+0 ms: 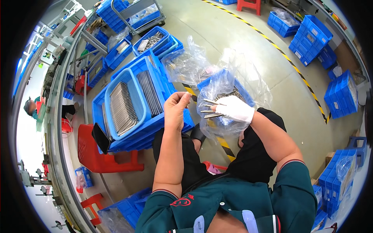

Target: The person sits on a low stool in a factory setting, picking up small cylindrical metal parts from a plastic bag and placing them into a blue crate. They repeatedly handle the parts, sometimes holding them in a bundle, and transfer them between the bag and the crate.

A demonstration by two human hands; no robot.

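Brightly lit w/ what looks like overhead light; shadows soft. Strong glare on the floor point(243, 40) & clear bag point(248, 72), gloved R hand point(235, 108) nearly blown out, far L washed to white (worst exposure here). Rods point(210, 112) fairly sharp, bkgd detail softer. Heavy fisheye: L rail point(58, 151) bows, corners go black, bluish fringing at edges.

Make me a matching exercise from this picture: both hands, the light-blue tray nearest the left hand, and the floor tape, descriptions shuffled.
1. left hand
2. right hand
3. light-blue tray
4. floor tape

A. striped yellow and black
B. bare
C. lined with a long row of slender metal pieces
D. gloved in white, gripping several metal rods

Pairs: 1-B, 2-D, 3-C, 4-A
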